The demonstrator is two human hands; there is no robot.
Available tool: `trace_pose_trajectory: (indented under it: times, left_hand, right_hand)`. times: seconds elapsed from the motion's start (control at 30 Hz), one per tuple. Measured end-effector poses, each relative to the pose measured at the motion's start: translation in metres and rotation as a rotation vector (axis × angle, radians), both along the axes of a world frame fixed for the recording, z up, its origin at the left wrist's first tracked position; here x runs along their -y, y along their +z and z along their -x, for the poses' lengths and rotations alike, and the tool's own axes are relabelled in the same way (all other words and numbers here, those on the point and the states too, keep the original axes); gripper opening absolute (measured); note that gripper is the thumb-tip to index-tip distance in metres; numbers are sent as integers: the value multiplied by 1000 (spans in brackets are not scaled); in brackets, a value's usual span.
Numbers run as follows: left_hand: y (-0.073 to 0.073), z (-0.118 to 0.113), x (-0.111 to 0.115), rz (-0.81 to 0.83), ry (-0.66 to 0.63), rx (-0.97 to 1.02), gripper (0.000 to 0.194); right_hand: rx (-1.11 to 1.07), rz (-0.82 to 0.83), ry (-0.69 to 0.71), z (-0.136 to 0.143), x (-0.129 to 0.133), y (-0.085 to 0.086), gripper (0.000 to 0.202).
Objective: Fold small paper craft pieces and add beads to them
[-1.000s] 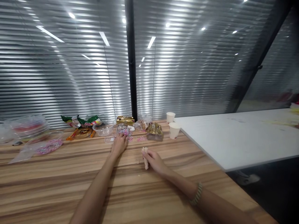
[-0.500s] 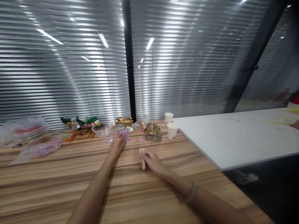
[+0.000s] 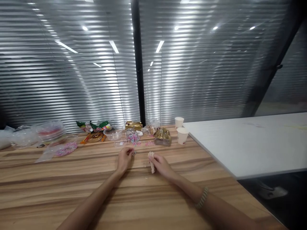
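Observation:
My left hand (image 3: pixel 125 159) is above the wooden table (image 3: pixel 134 204), its fingers pinched together. Small dark-and-pale bits (image 3: pixel 134 153) show at its fingertips, too small to name. My right hand (image 3: pixel 163 166) pinches a knobbly, cream-coloured, stick-like piece (image 3: pixel 152 163), held almost upright near the table. Behind my left hand lies a heap of small pink, blue and white pieces (image 3: pixel 133 136), with some scattered around it. A crumpled gold wrapper in a tray (image 3: pixel 163 136) stands beyond my right hand.
Two paper cups (image 3: pixel 182 135) stand at the back right. Along the window lie a clear bowl (image 3: pixel 113 134), a gold box (image 3: pixel 133 125), green snack packets (image 3: pixel 94 126) and stacked plastic lids (image 3: pixel 51 130). A white table (image 3: pixel 251 143) adjoins on the right.
My left hand has drawn back from the heap of colourful pieces toward me, with small bits at its fingertips. My right hand still holds the cream piece. The view has turned slightly left.

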State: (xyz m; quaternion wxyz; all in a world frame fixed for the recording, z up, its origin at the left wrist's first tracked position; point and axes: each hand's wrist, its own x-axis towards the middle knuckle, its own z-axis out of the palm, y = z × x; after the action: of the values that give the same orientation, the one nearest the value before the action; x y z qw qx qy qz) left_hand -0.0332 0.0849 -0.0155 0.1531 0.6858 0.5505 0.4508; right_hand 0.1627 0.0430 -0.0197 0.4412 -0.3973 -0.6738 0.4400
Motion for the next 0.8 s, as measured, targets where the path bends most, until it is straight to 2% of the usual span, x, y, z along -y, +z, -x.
trace_pose_trajectory:
  times: [0.07, 0.13, 0.23, 0.33, 0.47, 0.8]
  left_hand:
    - [-2, -3, 13, 57, 13, 75, 17]
    - [-4, -7, 25, 97, -29, 112, 20]
    - [-3, -13, 41, 168, -202, 196, 23]
    - [2, -16, 51, 166, -302, 128, 20]
    - [9, -18, 56, 121, -285, 23, 18]
    - [15, -19, 58, 158, -158, 18, 20]
  right_hand:
    - [9, -7, -11, -1, -1, -2, 46]
    - [18, -16, -17, -2, -1, -2, 46]
    - [19, -22, -3, -3, 1, -1, 48]
    - [21, -23, 5, -3, 3, 2, 49]
    - [27, -16, 5, -3, 4, 2, 47]
    - [56, -32, 2, -4, 2, -1, 47]
